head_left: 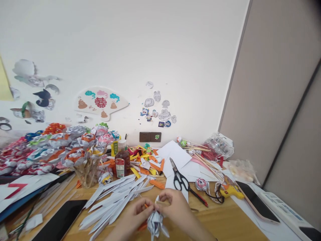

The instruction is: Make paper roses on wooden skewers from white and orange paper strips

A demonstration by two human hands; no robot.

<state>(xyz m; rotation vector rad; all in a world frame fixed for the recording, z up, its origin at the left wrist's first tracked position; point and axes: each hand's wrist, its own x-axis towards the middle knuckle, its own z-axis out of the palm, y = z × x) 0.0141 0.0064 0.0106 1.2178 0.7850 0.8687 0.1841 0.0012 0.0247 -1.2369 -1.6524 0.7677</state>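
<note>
A small paper flower (155, 221) made of folded white printed strips sits low in the middle of the head view, pinched between both hands. My left hand (136, 214) grips its left side with the fingers curled. My right hand (175, 208) closes on its top and right side, the thumb and fingers pressed against the paper. An orange scrap shows just under my left fingers. A spread of folded white paper strips (117, 197) lies on the wooden table (225, 224) right beside my left hand.
Black scissors (179, 179) lie behind my right hand, with a yellow glue gun (232, 191) and a phone (255, 201) further right. A dark tablet (61, 219) lies left. Paper flowers (50, 147), a bottle (122, 164) and wooden skewers (203, 157) crowd the back.
</note>
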